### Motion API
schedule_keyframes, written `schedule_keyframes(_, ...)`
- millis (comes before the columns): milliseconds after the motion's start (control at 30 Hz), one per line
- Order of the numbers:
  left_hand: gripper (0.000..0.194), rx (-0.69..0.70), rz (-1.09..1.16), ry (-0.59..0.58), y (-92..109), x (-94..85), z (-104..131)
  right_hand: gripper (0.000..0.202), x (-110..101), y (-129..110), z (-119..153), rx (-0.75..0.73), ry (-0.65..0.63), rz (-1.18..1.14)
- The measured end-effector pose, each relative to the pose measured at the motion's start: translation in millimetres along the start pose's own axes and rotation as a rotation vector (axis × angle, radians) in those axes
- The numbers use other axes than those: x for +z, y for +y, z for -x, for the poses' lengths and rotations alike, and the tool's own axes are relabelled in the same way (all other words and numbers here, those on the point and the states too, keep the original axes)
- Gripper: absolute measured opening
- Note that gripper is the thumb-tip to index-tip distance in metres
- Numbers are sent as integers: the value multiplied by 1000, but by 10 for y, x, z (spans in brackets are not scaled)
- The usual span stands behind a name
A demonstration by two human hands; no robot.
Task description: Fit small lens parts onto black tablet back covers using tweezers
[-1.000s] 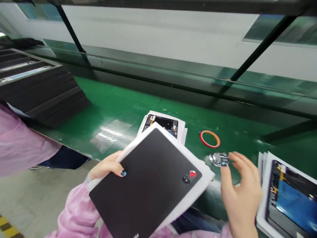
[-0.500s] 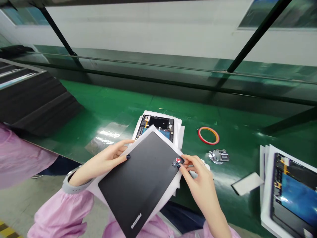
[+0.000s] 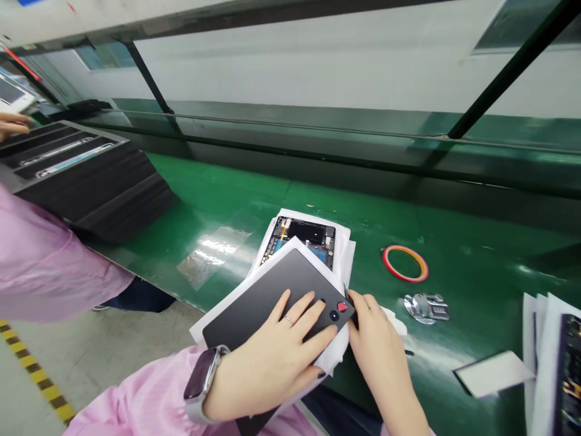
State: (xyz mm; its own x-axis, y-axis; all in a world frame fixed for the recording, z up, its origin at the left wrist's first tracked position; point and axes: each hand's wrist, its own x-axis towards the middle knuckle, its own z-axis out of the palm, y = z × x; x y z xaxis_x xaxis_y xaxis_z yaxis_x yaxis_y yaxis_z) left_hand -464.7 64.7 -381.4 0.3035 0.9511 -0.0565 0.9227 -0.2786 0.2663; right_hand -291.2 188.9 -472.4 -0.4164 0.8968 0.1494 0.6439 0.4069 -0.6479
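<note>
A dark grey tablet back cover (image 3: 254, 309) lies tilted on white sheeting (image 3: 290, 245), over my lap and the table's edge. My left hand (image 3: 276, 351) rests on the cover, fingers spread beside the round camera lens and the red sticker (image 3: 342, 307). At that corner my right hand (image 3: 374, 333) is closed. A thin dark pointed tool (image 3: 346, 293) sticks out from its fingertips; most of it is hidden. Behind the cover an opened tablet (image 3: 313, 233) shows its inner parts, partly covered.
On the green table (image 3: 218, 188) are a red and yellow tape roll (image 3: 405, 263), a shiny metal piece (image 3: 426, 307) and a pale rectangular piece (image 3: 494, 372). More opened tablets (image 3: 569, 369) lie right. Left stand a black slotted rack (image 3: 100, 200) and a person's pink sleeve (image 3: 49, 260).
My left hand has moved from the cover's left edge onto its surface near the camera corner. My right hand has shifted to the corner's edge, where a thin dark tool now shows. The view has swung left.
</note>
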Motion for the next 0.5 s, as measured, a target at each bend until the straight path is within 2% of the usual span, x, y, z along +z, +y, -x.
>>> schedule_keyframes(133,46,-6,-23,8,3,59,-6,24,-13,31,81,-19,-17,9)
schedule_keyframes(267,46,9,-28,20,-14,44,3,28,-234,118,160,46,109,0)
schedule_keyframes(333,45,13,-30,22,-17,30,-4,30,-370,94,214,134,169,-142)
schedule_keyframes(433,45,9,-24,10,-17,17,-18,40,-517,-27,325,326,168,-521)
schedule_keyframes(500,47,1,-16,-2,-16,18,-24,47,-556,-85,407,385,172,-635)
